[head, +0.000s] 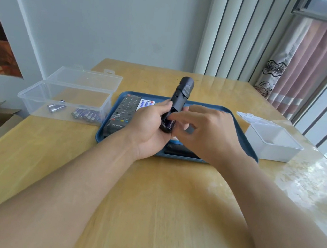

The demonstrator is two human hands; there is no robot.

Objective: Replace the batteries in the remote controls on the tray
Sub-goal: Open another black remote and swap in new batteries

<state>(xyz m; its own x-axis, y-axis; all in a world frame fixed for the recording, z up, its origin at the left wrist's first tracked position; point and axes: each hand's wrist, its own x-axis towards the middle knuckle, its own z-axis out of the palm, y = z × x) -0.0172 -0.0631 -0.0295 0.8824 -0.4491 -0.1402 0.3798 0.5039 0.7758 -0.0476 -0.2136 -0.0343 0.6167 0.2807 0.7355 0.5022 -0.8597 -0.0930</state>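
Remote, black (178, 103), held above the blue tray (244, 137), back side up, tilted with its far end raised toward the wall. Left hand (147, 130) wraps the lower end from beneath, thumb along the left edge; grip is closed around the body. Battery bay is uncovered; a dark battery (169, 125) sits in the bay near the low end. Right hand (205, 128) comes in from the right, fingers (177, 116) loosely extended and touching the bay area; whether they pinch the battery cannot be told.

On the tray, left of the hands: a long black remote (124, 111), buttons up, and beside it a small white remote (145, 104) with blue buttons.

On the counter (150, 193), left of the tray: clear lidded box (68, 96), lid up, holding loose batteries (84, 114). Right of the tray: white box (272, 142), lid open.
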